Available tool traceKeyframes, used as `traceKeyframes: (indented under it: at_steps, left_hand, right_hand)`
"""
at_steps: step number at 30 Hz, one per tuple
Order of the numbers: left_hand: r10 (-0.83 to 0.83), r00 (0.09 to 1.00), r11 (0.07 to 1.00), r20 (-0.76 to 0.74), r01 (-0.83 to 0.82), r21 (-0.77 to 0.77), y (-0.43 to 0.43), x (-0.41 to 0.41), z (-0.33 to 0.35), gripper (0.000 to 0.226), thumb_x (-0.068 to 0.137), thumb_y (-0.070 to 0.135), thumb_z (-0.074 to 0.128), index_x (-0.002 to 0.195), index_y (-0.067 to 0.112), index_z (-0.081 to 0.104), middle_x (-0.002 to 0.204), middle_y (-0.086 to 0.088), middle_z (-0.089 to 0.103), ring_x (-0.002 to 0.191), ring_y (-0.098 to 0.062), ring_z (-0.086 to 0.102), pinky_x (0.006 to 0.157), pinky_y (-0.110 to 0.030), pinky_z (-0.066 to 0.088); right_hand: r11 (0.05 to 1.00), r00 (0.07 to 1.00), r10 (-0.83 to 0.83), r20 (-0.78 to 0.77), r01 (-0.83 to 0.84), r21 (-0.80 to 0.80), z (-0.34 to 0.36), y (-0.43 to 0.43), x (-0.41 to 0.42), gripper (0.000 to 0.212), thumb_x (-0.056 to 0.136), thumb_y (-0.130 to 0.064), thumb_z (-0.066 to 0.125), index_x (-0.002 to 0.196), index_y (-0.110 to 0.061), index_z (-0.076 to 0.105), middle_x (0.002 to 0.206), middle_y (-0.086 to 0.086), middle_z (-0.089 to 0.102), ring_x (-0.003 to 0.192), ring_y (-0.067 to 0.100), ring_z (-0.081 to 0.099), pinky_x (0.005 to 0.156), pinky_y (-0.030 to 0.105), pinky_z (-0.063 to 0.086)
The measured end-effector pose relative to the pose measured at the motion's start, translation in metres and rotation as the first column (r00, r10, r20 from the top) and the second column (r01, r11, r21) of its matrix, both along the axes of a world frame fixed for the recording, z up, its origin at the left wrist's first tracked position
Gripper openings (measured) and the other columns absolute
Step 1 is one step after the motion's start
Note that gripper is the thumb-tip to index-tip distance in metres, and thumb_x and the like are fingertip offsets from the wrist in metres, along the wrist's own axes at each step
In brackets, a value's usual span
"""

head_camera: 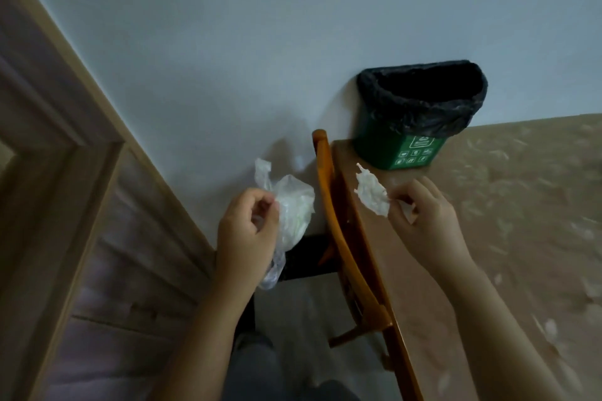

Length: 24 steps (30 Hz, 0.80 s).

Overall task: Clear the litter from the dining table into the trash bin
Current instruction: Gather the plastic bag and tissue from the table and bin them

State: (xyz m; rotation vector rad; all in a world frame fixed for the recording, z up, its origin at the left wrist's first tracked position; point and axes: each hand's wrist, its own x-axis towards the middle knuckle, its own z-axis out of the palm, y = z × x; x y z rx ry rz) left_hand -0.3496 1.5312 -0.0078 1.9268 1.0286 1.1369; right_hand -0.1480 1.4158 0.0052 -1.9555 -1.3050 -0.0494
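Landmark: green trash bin (400,150), lined with a black bag (423,107), standing at the far corner of the dining table (488,238) against the wall (260,26).

Right hand (423,215): over the table, just short of the bin; fingers pinched on a crumpled white tissue (371,194).

Left hand (247,231): off the table edge, left of the bin; fingers closed on a clear crumpled plastic bag (290,215).

Wooden chair back (338,238) lies between the hands. Door frame (65,140) is far left of the bin.

Green trash bin (395,143) front: white panel of small icons, blurred; no text legible.
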Motion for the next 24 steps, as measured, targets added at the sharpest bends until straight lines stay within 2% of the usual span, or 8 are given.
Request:
traceKeyframes:
  at_steps: [4,8,11,14,18,21,24]
  left_hand:
    - [-0.068,0.998,0.998,-0.003,0.068,-0.020,0.036,0.046,0.010,0.022,0.084,0.005,0.060,0.078,0.025,0.053,0.071,0.013,0.056,0.067,0.001,0.054,0.059,-0.006,0.039]
    - [-0.187,0.981,0.982,0.046,0.188,-0.017,0.080,0.089,0.020,0.031,0.085,0.007,0.060,0.077,0.035,0.050,0.075,0.010,0.058,0.070,-0.004,0.055,0.060,-0.007,0.040]
    - [-0.271,0.960,0.963,0.067,0.270,0.014,0.117,0.125,0.037,0.032,0.085,0.008,0.060,0.078,0.037,0.049,0.074,0.011,0.057,0.070,-0.005,0.055,0.062,-0.008,0.041]
    - [-0.322,0.941,0.947,0.100,0.319,0.044,0.151,0.161,0.054,0.034,0.085,0.004,0.060,0.077,0.036,0.049,0.074,0.013,0.057,0.069,-0.002,0.055,0.063,-0.009,0.042]
    - [-0.418,0.899,0.908,0.127,0.412,0.072,0.183,0.205,0.075,0.031,0.084,0.004,0.060,0.078,0.033,0.051,0.077,0.012,0.058,0.071,-0.003,0.055,0.064,-0.012,0.044]
    - [-0.472,0.870,0.882,0.146,0.466,0.077,0.200,0.231,0.085,0.029,0.085,0.006,0.060,0.078,0.033,0.051,0.077,0.012,0.058,0.072,-0.003,0.055,0.063,-0.010,0.044]
    - [-0.517,0.836,0.856,0.184,0.511,0.081,0.212,0.253,0.089,0.031,0.084,0.004,0.061,0.077,0.033,0.051,0.076,0.012,0.058,0.070,-0.001,0.055,0.064,-0.010,0.043]
  right_hand:
    - [0.995,0.996,-0.091,0.010,0.091,0.038,-0.001,0.024,0.037,0.011,0.076,0.006,0.060,0.081,-0.004,0.060,0.082,0.006,0.056,0.071,0.016,0.052,0.061,0.015,0.036]
    - [0.980,0.982,-0.187,0.016,0.185,0.072,0.007,0.056,0.075,0.011,0.076,0.006,0.060,0.080,-0.005,0.059,0.080,0.002,0.053,0.068,0.015,0.048,0.059,0.021,0.039]
    - [0.954,0.959,-0.280,0.040,0.273,0.124,0.024,0.084,0.106,0.012,0.076,0.007,0.060,0.079,-0.004,0.059,0.080,0.001,0.052,0.067,0.007,0.043,0.060,0.012,0.034]
    - [0.922,0.932,-0.362,0.024,0.354,0.158,0.042,0.109,0.138,0.012,0.077,0.006,0.059,0.081,-0.005,0.060,0.082,0.003,0.055,0.066,0.013,0.047,0.058,0.008,0.035]
    - [0.891,0.902,-0.431,0.010,0.424,0.161,0.056,0.134,0.174,0.010,0.079,0.004,0.058,0.083,-0.005,0.060,0.083,0.002,0.053,0.064,0.008,0.047,0.058,0.010,0.035]
    - [0.863,0.872,-0.490,0.002,0.485,0.144,0.056,0.150,0.196,0.009,0.080,0.002,0.058,0.084,-0.005,0.060,0.085,0.003,0.053,0.067,0.014,0.048,0.061,0.022,0.036]
    - [0.837,0.842,-0.538,-0.035,0.539,0.095,0.047,0.160,0.212,0.008,0.082,-0.003,0.059,0.089,-0.007,0.059,0.088,0.005,0.056,0.072,0.015,0.049,0.063,0.025,0.037]
